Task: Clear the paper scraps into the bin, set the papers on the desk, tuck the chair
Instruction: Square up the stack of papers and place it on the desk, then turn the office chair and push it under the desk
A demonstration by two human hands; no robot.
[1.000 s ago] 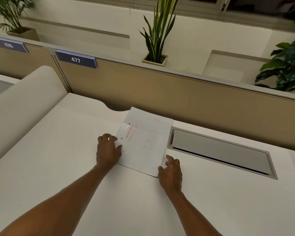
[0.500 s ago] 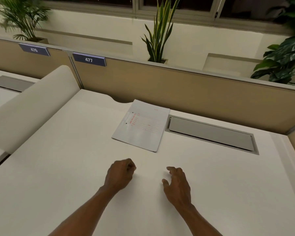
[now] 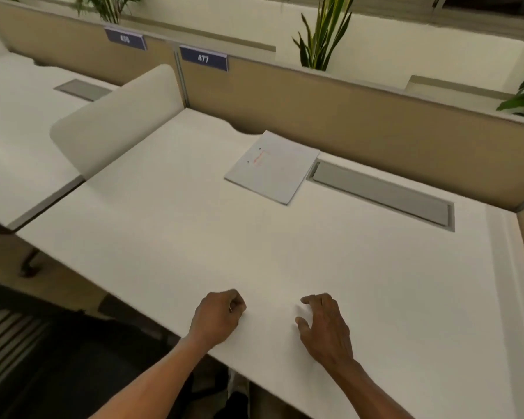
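The papers (image 3: 272,167) lie flat on the desk (image 3: 170,225), upper centre of the frame; they look thin, light and floppy, best pinched at an edge. Left hand (image 3: 217,317) curls empty; right hand (image 3: 325,326) is spread, empty.

Two bare forearms are seen entering from the 6 o'clock edge, with no sleeve, watch or bracelet shown on either. The left hand (image 3: 217,317) and the right hand (image 3: 325,326) are uncovered, without gloves. A small pale glint is seen on a finger of the left hand; whether a ring is worn cannot be told.
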